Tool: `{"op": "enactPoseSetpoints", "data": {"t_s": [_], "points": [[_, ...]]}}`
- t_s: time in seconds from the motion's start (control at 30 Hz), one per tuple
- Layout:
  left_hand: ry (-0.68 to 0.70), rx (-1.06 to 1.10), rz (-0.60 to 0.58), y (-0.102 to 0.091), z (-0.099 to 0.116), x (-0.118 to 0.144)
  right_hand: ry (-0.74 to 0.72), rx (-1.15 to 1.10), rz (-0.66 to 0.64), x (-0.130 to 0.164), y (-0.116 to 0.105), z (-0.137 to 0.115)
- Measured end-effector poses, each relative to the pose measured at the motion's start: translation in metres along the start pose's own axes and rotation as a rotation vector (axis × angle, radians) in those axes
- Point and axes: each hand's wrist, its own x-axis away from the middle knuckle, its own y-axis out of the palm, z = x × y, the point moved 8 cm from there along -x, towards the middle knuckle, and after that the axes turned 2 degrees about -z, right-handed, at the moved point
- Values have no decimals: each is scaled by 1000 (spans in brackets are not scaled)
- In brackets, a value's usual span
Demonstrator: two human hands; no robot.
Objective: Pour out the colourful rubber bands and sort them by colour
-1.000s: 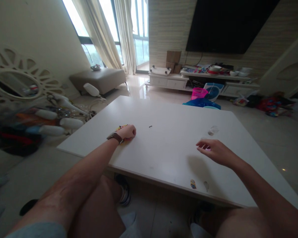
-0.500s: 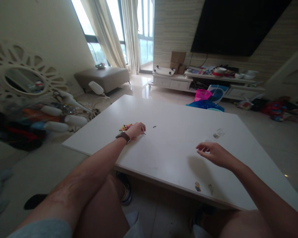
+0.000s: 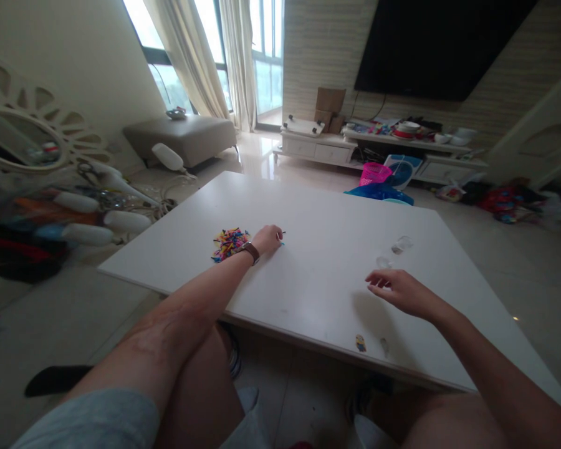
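My left hand (image 3: 267, 239), with a watch (image 3: 251, 251) on the wrist, reaches over the middle of the white table (image 3: 318, 274). Its fingertips are pinched on a small blue piece (image 3: 282, 244); the exact kind is too small to tell. A small black piece (image 3: 284, 232) lies just beyond these fingers. Left of the wrist is a pile of tiny multicoloured pieces (image 3: 227, 242), partly hidden by the hand. My right hand (image 3: 395, 290) hovers over the table's right side, fingers loosely bent and apart, holding nothing. Close beyond it sits a clear object (image 3: 383, 262).
Another clear container (image 3: 402, 244) lies farther back. Near the front edge are a yellow-and-blue cartoon figure (image 3: 360, 343) and a small transparent piece (image 3: 384, 347). A pink basket (image 3: 374, 173) stands past the far edge. Left of the table is a lamp with white shades (image 3: 126, 221).
My left hand has moved right, toward the black piece, uncovering more of the multicoloured pile. My right hand stays in nearly the same pose. The view has shifted slightly.
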Motion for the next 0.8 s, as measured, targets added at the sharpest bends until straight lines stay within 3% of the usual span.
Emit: {"op": "enactPoseSetpoints", "data": {"t_s": [0.17, 0.4, 0.53, 0.8], "points": [[37, 1, -105, 4, -8, -2, 0, -18, -14, 4, 0, 3], [-9, -93, -128, -37, -43, 19, -30, -53, -24, -2, -3, -9], [-67, -139, -248, -39, -63, 41, -54, -63, -55, -11, 1, -16], [-28, -117, -321, -38, -54, 61, -49, -48, -130, -21, 15, -14]]}}
